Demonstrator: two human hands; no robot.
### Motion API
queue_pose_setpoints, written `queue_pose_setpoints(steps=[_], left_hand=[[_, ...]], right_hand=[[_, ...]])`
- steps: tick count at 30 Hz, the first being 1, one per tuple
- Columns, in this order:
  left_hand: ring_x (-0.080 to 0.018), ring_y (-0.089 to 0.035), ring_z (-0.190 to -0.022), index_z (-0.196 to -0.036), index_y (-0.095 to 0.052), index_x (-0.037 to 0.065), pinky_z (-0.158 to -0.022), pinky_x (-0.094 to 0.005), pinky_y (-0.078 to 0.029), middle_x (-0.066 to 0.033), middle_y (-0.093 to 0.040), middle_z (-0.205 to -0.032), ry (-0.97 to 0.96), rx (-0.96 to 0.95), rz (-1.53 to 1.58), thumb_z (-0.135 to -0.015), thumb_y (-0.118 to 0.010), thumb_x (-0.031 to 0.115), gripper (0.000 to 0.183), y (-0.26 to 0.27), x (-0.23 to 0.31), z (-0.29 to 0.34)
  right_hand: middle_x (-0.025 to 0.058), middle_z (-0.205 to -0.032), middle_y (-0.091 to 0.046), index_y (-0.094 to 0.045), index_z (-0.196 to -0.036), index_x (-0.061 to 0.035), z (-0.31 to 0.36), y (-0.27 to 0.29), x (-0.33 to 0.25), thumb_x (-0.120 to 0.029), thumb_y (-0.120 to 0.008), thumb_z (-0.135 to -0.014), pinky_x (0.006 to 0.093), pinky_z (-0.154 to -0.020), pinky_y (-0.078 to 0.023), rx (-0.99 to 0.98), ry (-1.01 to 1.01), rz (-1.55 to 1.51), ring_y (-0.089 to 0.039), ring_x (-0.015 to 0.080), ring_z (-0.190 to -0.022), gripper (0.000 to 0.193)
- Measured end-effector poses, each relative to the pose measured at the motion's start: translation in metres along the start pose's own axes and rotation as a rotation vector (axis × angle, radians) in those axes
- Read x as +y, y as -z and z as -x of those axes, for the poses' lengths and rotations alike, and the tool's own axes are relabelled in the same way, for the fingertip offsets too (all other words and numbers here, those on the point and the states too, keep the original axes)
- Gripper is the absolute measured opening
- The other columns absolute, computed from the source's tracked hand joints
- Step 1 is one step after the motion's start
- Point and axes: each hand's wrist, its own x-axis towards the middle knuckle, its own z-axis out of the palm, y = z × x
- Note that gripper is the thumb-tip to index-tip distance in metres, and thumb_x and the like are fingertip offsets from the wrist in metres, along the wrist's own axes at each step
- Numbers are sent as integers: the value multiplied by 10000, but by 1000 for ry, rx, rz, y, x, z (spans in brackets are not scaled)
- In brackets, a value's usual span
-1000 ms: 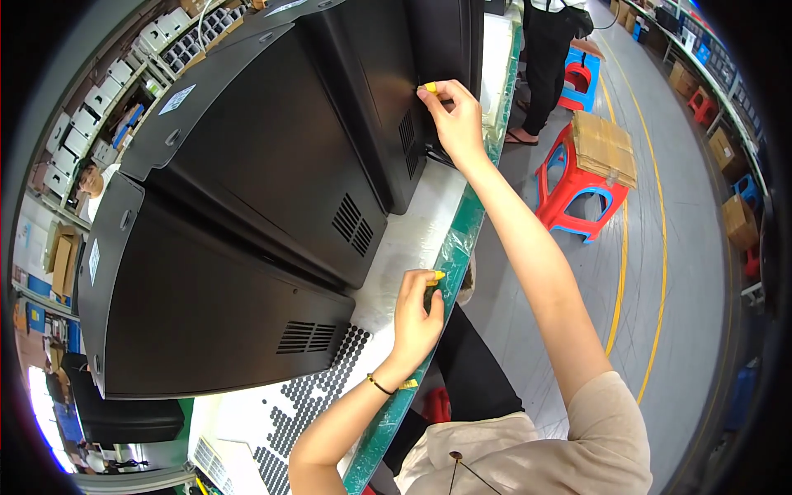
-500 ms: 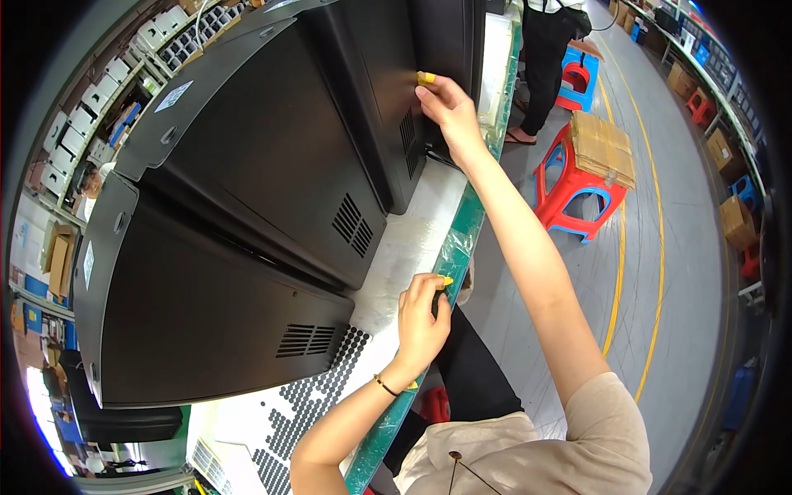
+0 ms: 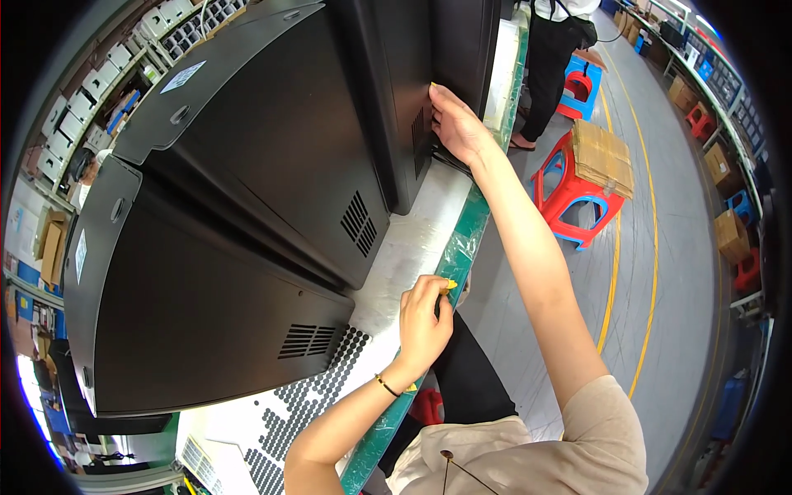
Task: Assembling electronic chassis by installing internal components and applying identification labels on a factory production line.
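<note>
A row of tall black cabinets with slotted vents stands on my left. My right hand (image 3: 462,136) reaches forward to a farther black cabinet (image 3: 396,62). Its extended index finger, with a bit of yellow at the tip, touches the cabinet's face above the vent. My left hand (image 3: 425,326) is half curled over the table's green edge (image 3: 464,239), beside the middle cabinet (image 3: 272,124). Yellow, like a finger cot, covers one of its fingertips, and the thumb stands apart. I see nothing held in either hand. The nearest cabinet (image 3: 214,313) is to the left of my forearm.
White sheets with rows of black round pads (image 3: 305,408) lie beside the nearest cabinet. A red and blue stool (image 3: 577,194) topped with cardboard (image 3: 602,157) stands on the grey floor at right. Farther ahead, a person (image 3: 549,74) stands by the table.
My right hand has turned and moved slightly; its index finger now points up against the panel, with less yellow showing. My left hand has barely moved. The view has shifted a little.
</note>
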Motion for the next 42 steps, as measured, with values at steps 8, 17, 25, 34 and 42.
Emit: queue_pose_setpoints(steps=[8,17,25,34,42], left_hand=[[-321,-572,-868,-952,-556,17,-802,-375,-423,-109,-581,-969,9,42,-5,-765,-559,-36,194,-3,1,0],[-357,-551,-913,-984,-524,15,-803,-394,-425,-126,-563,-994,-2,45,-40,-740,-571,-13,250,-5,0,1],[-379,-522,-971,-965,-550,20,-797,-455,-429,-166,-526,-1046,-311,102,-77,-704,-510,-57,274,8,9,10],[-278,-570,-1001,-948,-587,35,-889,-405,-452,-132,-587,-1081,-808,55,-199,-693,-597,103,264,117,114,38],[-265,-566,-992,-969,-584,28,-886,-376,-441,-126,-582,-1090,-842,-124,-231,-770,-553,142,232,143,174,7]], right_hand=[[-41,-1090,-611,-597,-1151,-119,6,-13,15,-313,-605,-917,249,-926,-374,20,136,-128,-533,106,-1030,304],[-51,-991,-611,-639,-1122,-91,6,-12,20,-335,-667,-877,192,-777,-369,313,233,34,-511,56,-901,346],[-19,-1131,-588,-581,-1203,-82,79,-46,45,-330,-674,-868,225,-886,-349,618,250,-63,-499,88,-1042,427],[77,-1148,-552,-501,-1163,-39,120,-155,-96,-108,-516,-941,345,-999,-359,256,916,166,-508,160,-1122,233],[154,-1150,-539,-534,-1078,-4,76,-211,-164,22,-518,-838,368,-988,-372,-347,892,801,-508,244,-1104,242]])
